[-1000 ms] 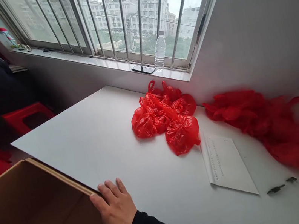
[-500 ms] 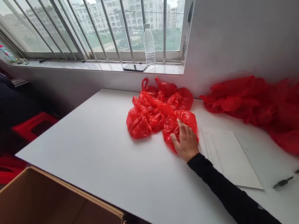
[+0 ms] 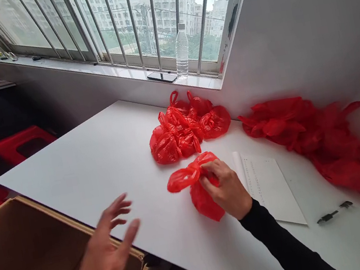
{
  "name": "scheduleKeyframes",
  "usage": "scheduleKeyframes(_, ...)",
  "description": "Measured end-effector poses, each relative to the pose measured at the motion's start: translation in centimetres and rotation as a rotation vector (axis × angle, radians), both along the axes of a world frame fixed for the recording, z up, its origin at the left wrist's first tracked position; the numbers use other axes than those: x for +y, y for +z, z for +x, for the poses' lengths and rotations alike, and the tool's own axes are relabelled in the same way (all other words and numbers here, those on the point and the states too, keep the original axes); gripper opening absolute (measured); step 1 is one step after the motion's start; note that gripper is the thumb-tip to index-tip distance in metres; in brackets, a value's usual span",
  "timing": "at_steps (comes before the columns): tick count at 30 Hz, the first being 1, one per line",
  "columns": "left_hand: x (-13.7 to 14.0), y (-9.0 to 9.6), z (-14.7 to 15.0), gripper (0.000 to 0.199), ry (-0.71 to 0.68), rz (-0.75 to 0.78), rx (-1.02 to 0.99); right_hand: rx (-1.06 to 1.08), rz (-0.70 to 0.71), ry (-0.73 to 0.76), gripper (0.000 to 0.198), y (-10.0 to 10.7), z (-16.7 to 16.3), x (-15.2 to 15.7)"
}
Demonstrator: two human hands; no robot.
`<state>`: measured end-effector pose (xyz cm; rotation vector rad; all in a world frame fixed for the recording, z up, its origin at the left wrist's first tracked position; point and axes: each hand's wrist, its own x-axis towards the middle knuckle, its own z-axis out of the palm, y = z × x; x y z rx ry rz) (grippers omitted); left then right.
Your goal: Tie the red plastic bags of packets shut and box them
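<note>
My right hand (image 3: pixel 225 187) pinches a tied red plastic bag (image 3: pixel 207 202) by its knotted top, above the white table (image 3: pixel 118 159). A handle loop of the bag sticks out to the left of my fingers. My left hand (image 3: pixel 104 249) is open, fingers spread, over the near edge of the cardboard box (image 3: pixel 73 222); it touches nothing that I can see. Farther back, several more tied red plastic bags (image 3: pixel 180 135) sit in a cluster. What the held bag contains is hidden by the plastic.
An open notebook (image 3: pixel 268 189) and a black pen (image 3: pixel 333 214) lie at the right. Loose red bags (image 3: pixel 304 132) are heaped along the wall. A bottle (image 3: pixel 181 51) and a phone (image 3: pixel 161 77) rest on the windowsill. A red stool (image 3: pixel 22 140) stands left, near a person in dark clothing.
My right hand has closed on the nearest red bag and drawn it toward me, away from the cluster. My left hand has come into view at the lower left.
</note>
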<state>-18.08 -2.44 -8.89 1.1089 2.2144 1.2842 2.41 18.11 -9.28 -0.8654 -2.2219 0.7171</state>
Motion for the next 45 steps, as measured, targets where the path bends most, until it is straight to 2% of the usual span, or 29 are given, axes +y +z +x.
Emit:
scheduleKeyframes(2, 3.3, -0.4, 2.1, 0.084, -0.261, 0.013, 0.071, 0.005, -0.014, 0.113, 0.021, 0.2, 0.6, -1.9)
scheduleKeyframes(3, 4.9, -0.4, 3.2, 0.082, -0.383, 0.035, 0.069, 0.003, -0.031, 0.159, 0.026, 0.1, 1.0, -2.6)
scheduleKeyframes(5, 7.5, -0.2, 5.0, 0.051, -0.491, 0.083, -0.012, 0.000, -0.056, 0.184, 0.039, -0.6, 2.1, -3.1)
scheduleKeyframes(6, 8.3, 0.0, 5.6, 0.038, -0.493, 0.093, -0.080, 0.001, -0.056, 0.169, 0.044, -1.2, 2.7, -3.0)
scheduleKeyframes(7, 8.9, 0.2, 5.9, 0.032, -0.472, 0.099, -0.142, 0.001, -0.048, 0.148, 0.048, -1.9, 3.2, -2.8)
scheduleKeyframes(9, 9.2, 0.4, 6.1, 0.036, -0.407, 0.095, -0.235, -0.015, -0.025, 0.118, 0.052, -3.1, 4.1, -2.2)
scheduleKeyframes(13, 8.6, 0.6, 5.6, 0.039, -0.364, 0.056, -0.308, -0.086, -0.058, 0.144, 0.054, -4.6, 4.6, -1.1)
scheduleKeyframes(18, 8.5, 0.8, 5.4, 0.040, -0.341, 0.039, -0.359, -0.108, -0.113, 0.152, 0.014, -4.0, 4.5, -1.0)
scheduleKeyframes(20, 8.6, 0.9, 5.5, 0.040, -0.322, 0.035, -0.384, -0.055, -0.141, 0.155, 0.010, -3.5, 5.0, -1.2)
scheduleKeyframes(23, 8.7, 0.9, 5.7, 0.042, -0.302, 0.043, -0.407, 0.044, -0.257, 0.170, 0.009, -2.7, 6.1, -1.8)
scheduleKeyframes(25, 8.9, 0.6, 5.5, 0.043, -0.223, 0.046, -0.426, 0.088, -0.309, 0.164, 0.011, -2.5, 6.8, -2.4)
scheduleKeyframes(28, 9.0, 0.0, 4.4, 0.049, -0.013, 0.030, -0.452, 0.099, -0.242, 0.173, 0.015, -2.8, 7.6, -3.1)
scheduleKeyframes(30, 8.8, -0.5, 3.5, 0.052, 0.062, 0.003, -0.455, 0.086, -0.227, 0.210, 0.017, -3.2, 8.0, -3.2)
scheduleKeyframes(32, 8.1, -0.9, 3.3, 0.055, 0.042, -0.049, -0.491, 0.094, -0.307, 0.241, 0.016, -3.4, 8.3, -3.1)
scheduleKeyframes(35, 6.5, -1.1, 4.6, 0.056, -0.084, -0.128, -0.663, 0.132, -0.385, 0.297, 0.012, -3.2, 8.3, -3.3)
scheduleKeyframes(38, 5.5, -1.2, 7.8, 0.053, -0.155, -0.133, -0.676, 0.152, -0.326, 0.453, 0.015, -2.8, 7.5, -4.7)
scheduleKeyframes(40, 5.8, -1.4, 9.8, 0.058, -0.153, -0.080, -0.611, 0.157, -0.264, 0.620, 0.016, -2.8, 7.1, -6.0)
scheduleKeyframes(41, 6.2, -1.6, 10.4, 0.053, -0.139, -0.033, -0.610, 0.175, -0.233, 0.673, 0.016, -2.8, 7.1, -6.5)
scheduleKeyframes(43, 7.0, -1.8, 10.4, 0.040, -0.096, 0.042, -0.627, 0.230, -0.211, 0.657, 0.020, -3.2, 7.6, -7.0)
scheduleKeyframes(45, 7.3, -1.2, 8.9, 0.039, -0.041, 0.100, -0.662, 0.274, -0.281, 0.447, 0.024, -3.8, 8.7, -6.6)
